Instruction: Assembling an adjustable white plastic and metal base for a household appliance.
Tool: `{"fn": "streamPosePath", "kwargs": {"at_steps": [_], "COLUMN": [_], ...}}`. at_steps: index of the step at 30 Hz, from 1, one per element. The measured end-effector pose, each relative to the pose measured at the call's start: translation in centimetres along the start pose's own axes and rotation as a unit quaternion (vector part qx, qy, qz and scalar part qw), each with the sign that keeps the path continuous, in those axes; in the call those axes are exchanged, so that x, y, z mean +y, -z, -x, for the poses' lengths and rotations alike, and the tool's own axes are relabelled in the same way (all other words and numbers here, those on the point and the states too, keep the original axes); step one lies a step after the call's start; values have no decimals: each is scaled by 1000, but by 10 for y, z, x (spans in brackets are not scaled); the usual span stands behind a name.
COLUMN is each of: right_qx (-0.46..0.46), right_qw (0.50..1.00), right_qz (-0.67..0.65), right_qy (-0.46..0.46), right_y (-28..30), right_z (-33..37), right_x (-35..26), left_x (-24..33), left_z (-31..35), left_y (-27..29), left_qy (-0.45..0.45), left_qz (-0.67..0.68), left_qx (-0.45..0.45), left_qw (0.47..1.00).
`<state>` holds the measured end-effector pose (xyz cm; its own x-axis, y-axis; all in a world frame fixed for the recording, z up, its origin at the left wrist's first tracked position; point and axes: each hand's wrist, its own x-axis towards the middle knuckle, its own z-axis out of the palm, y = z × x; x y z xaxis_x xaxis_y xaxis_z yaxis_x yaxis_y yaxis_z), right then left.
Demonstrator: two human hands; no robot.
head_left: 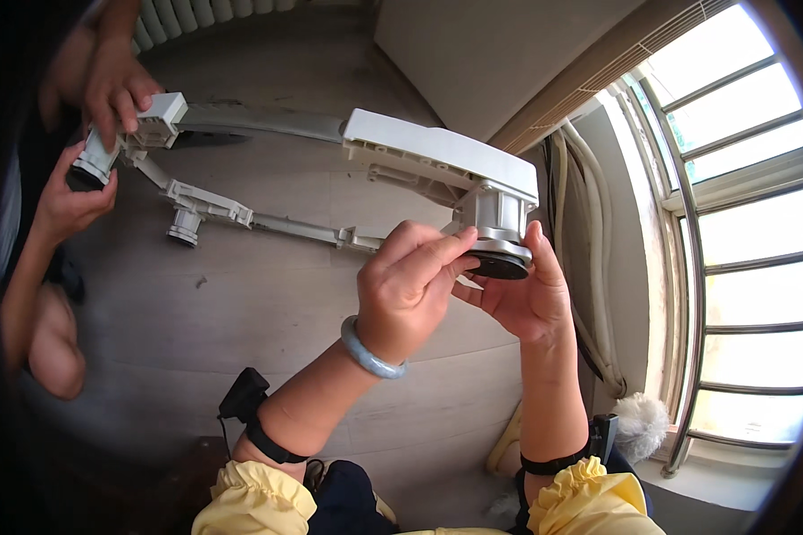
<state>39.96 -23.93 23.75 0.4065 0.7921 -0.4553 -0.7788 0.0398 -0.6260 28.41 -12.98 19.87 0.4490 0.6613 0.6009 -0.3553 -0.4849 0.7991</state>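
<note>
A white and grey frame like an appliance stand (pixel 442 153) extends from me toward the left, with plastic corner pieces joined by metal bars. At its near right corner is a round foot (pixel 501 265) with a black pad underneath. My left hand (pixel 410 285) pinches this foot's rim from the left, fingers and thumb closed on it. On the other side my right hand (pixel 535 290) grips the same foot, its thumb up along the side and its fingers curled below. The fingertips under the pad are partly hidden.
At the far left a co-worker's hands (pixel 116 94) hold another corner of the frame (pixel 156 120). A further foot (pixel 183 230) shows on the frame's near side. Right of me are hanging pipes (pixel 584 223), a barred window (pixel 749 294) and a fluffy white thing (pixel 641 426).
</note>
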Motion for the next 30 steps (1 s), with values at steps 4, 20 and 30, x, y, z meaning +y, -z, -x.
{"fn": "streamPosePath", "kwargs": {"at_steps": [4, 20, 30], "right_qx": [-19, -169, -52], "right_qw": [1000, 970, 991], "right_qz": [-14, -169, -108], "right_qy": [18, 34, 60], "right_y": [4, 18, 66], "right_z": [-4, -21, -20], "right_x": [5, 32, 40], "left_x": [-4, -5, 0], "left_z": [3, 3, 1], "left_y": [-3, -3, -7], "left_qy": [-7, -11, -7], "left_qz": [11, -16, -30], "left_qx": [17, 12, 28], "left_qw": [1000, 1000, 999]}}
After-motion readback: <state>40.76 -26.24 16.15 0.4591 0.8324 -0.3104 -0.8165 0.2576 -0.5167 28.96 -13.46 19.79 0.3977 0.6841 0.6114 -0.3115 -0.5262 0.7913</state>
